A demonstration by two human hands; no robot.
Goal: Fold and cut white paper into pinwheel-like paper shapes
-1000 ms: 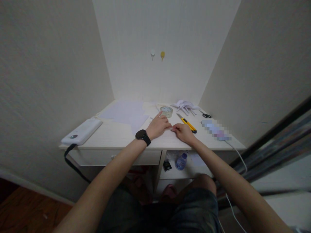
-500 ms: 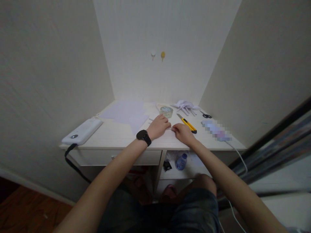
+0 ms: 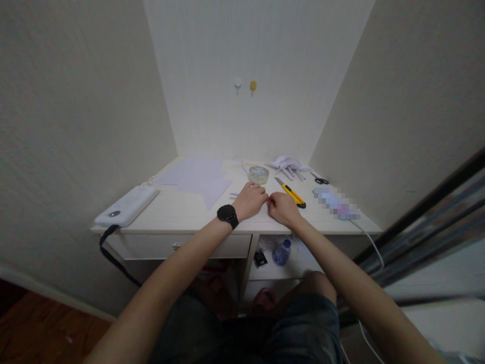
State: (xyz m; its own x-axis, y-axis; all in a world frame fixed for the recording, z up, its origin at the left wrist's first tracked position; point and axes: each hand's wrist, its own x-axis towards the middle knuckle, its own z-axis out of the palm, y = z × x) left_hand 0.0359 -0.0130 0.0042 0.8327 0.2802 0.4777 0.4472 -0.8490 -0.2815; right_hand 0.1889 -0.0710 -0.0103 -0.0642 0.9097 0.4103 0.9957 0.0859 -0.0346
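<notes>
- Spanning the corner between pale walls, the worktop (image 3: 182, 215) carries everything, and both hands rest on it near the front edge.
- Sheets of paper (image 3: 197, 177) lie behind the hands, to the left.
- A white device (image 3: 127, 206) sits at the left edge.
- The left hand (image 3: 250, 199), curled, and the right hand (image 3: 280, 207) meet fingertip to fingertip; each grip pinches something too small to make out.
- A yellow knife (image 3: 291, 193) lies just beside the right hand.
- A tape roll (image 3: 258, 174) sits behind the left hand.
</notes>
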